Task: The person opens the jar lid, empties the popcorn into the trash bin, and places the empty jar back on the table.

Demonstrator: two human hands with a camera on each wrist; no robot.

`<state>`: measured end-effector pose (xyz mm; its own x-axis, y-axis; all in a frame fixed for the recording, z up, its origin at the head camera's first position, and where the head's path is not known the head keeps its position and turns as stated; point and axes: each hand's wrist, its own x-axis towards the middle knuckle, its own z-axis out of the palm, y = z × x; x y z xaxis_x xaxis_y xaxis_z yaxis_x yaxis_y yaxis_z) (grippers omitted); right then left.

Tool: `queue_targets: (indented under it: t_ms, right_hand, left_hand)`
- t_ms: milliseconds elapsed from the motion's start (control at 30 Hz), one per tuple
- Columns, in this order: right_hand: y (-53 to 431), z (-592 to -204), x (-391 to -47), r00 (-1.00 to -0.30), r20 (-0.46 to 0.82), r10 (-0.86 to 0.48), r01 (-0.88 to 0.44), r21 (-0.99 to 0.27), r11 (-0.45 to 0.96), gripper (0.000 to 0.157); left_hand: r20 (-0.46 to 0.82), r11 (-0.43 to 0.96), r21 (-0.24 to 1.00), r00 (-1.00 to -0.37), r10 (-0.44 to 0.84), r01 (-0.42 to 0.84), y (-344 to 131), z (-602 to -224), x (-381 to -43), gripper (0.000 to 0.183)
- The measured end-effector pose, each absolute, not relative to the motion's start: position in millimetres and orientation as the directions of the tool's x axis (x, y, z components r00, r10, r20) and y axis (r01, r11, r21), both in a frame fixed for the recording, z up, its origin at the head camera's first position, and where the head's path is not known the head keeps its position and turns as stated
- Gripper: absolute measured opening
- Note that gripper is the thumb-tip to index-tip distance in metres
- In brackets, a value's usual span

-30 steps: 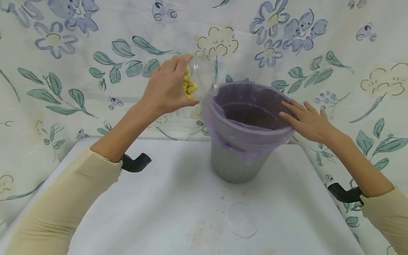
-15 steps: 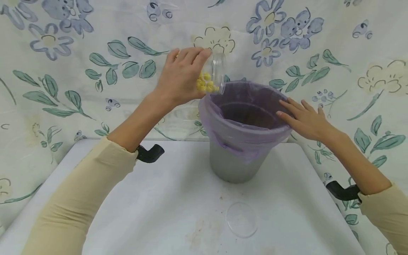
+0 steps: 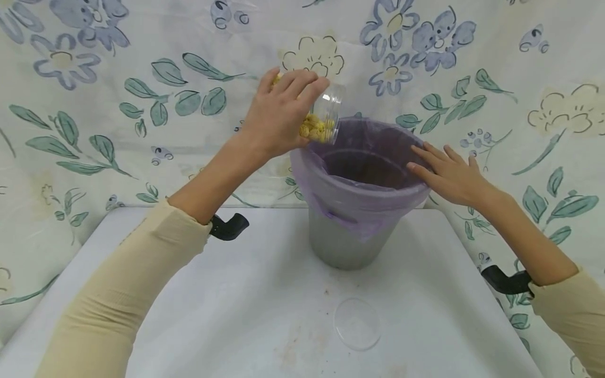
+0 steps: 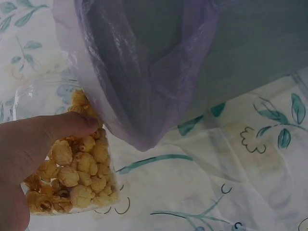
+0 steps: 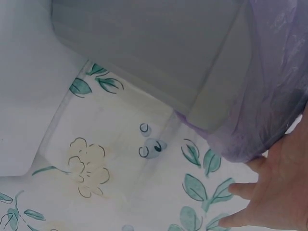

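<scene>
My left hand (image 3: 283,115) grips a clear plastic jar (image 3: 331,102) tipped on its side, its mouth facing right over the left rim of a grey bin. Yellow popcorn (image 3: 315,127) lies along the jar's lower side; in the left wrist view the popcorn (image 4: 84,171) fills much of the jar. A purple bag (image 3: 368,210) lines the bin (image 3: 347,247) and folds over its rim. My right hand (image 3: 454,173) rests on the bin's right rim with fingers spread. In the right wrist view, that hand (image 5: 276,187) touches the bag (image 5: 269,96).
A round clear lid (image 3: 356,324) lies on the white table (image 3: 212,315) in front of the bin. Small crumbs and brownish smears mark the table near it. A floral cloth (image 3: 189,31) hangs behind and beside the table.
My left hand has moved right with the jar, bringing its mouth over the bin's rim and tipping it slightly downward. My right hand has stayed on the rim.
</scene>
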<state>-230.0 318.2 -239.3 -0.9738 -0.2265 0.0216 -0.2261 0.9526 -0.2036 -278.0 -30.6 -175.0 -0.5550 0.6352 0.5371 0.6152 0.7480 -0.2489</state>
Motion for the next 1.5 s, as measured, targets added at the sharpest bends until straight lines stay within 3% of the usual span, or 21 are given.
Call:
queue_targets:
  t_ms: [600,900,1233,1500]
  right_hand:
    - [317.6,-238.8,-229.1,-0.976,0.026,-0.218,-0.219,-0.202,0.954,0.077]
    - [318.3,-238.7,-229.3,-0.974,0.034,-0.224,-0.226,-0.209,0.951,0.077]
    - [319.0,-238.9,-230.4,-0.973,0.028,-0.227,-0.228,-0.207,0.951,0.078]
    - [319.8,-240.1,-231.1,-0.974,0.029,-0.226,-0.227,-0.217,0.95,0.079]
  left_hand:
    - [0.5,0.684,-0.391,-0.482,0.72,0.616,-16.6,-185.0,-280.5,0.096]
    - [0.52,0.644,-0.459,-0.402,0.753,0.612,-11.8,-193.5,-285.1,0.078]
    - [0.499,0.612,-0.556,-0.363,0.787,0.563,-7.5,-196.5,-286.4,0.07]
    - [0.447,0.599,-0.604,-0.398,0.801,0.526,-3.2,-194.0,-283.4,0.077]
